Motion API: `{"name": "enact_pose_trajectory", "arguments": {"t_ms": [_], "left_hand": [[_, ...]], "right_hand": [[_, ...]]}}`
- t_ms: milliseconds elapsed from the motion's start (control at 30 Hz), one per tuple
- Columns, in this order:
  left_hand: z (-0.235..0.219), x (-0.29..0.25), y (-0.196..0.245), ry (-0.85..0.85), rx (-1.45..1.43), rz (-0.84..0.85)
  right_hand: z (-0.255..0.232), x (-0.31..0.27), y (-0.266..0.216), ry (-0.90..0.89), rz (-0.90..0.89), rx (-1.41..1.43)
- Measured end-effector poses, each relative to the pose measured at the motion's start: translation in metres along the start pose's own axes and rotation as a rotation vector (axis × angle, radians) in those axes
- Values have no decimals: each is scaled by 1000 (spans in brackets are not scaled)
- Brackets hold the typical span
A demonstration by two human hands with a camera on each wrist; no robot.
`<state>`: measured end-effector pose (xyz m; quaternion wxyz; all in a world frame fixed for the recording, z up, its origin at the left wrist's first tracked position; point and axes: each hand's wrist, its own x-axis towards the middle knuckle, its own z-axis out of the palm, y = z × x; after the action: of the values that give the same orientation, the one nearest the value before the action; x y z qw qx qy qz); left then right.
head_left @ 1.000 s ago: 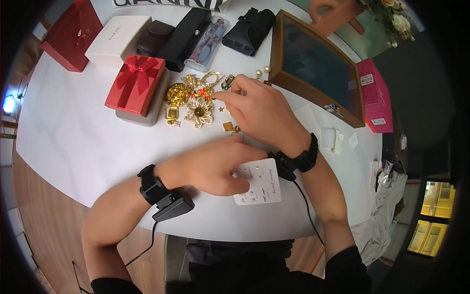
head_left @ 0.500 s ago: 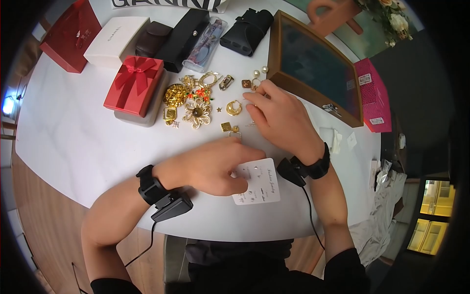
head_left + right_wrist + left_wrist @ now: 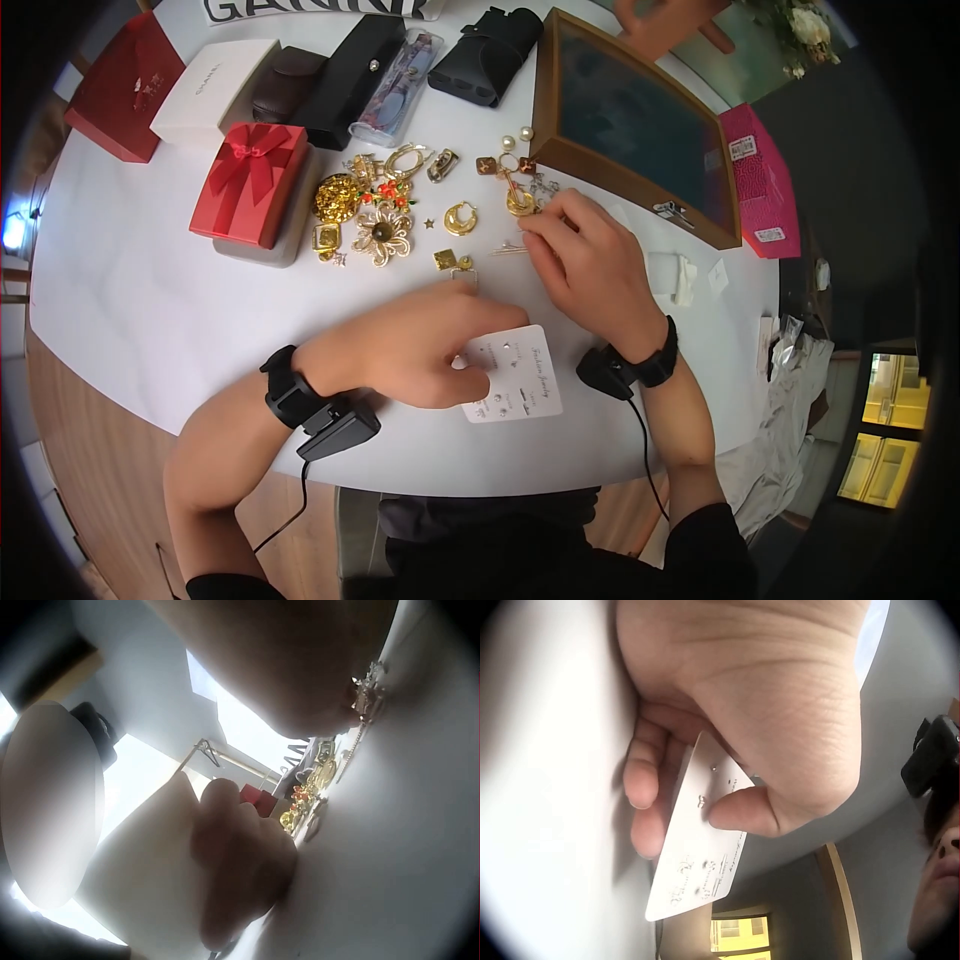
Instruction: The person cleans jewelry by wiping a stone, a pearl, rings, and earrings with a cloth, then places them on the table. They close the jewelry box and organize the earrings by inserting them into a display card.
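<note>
A white earring card (image 3: 512, 375) with small studs is pinched between the thumb and fingers of the left hand (image 3: 420, 345); the left wrist view shows the thumb across the card (image 3: 697, 847). The right hand (image 3: 595, 265) is over the table at the right, fingertips beside a round gold earring (image 3: 520, 203) and silver pieces; whether it pinches one cannot be told. Left of it lie thin silver pins (image 3: 509, 249), a gold hoop (image 3: 461, 218) and a small star (image 3: 430, 223). A flower brooch (image 3: 382, 232) lies among other gold jewelry (image 3: 338, 198).
A glass-topped wooden case (image 3: 640, 130) stands at the back right, a pink box (image 3: 760, 180) beyond it. Along the back left are a red ribboned box (image 3: 250, 190), a white box (image 3: 215, 90), a black case (image 3: 350, 85) and a folded black pouch (image 3: 487, 55).
The right hand has moved right and toward the person, away from the gold cluster, uncovering the hoop, pins and brown square earrings. The left hand still holds the card. The head view has shifted slightly.
</note>
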<state>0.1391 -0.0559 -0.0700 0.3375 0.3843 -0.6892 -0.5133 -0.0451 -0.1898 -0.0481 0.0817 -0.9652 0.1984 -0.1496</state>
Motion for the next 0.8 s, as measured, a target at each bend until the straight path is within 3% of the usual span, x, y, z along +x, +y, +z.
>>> {"name": "enact_pose_trajectory", "arguments": {"t_ms": [133, 200, 267, 433, 600, 800], "left_hand": [[2, -2, -1, 43, 73, 6], [-1, -2, 3, 27, 74, -20], [-2, -1, 6, 10, 74, -48], [2, 1, 2, 22, 36, 65], [3, 2, 4, -56, 64, 0], [0, 4, 2, -66, -29, -54]], "right_hand": [[7, 7, 1, 124, -70, 91], [11, 10, 3, 120, -203, 154], [13, 9, 5, 76, -200, 180], [22, 8, 2, 8, -189, 149], [26, 1, 29, 253, -136, 333], [32, 2, 31, 276, -128, 355]]}}
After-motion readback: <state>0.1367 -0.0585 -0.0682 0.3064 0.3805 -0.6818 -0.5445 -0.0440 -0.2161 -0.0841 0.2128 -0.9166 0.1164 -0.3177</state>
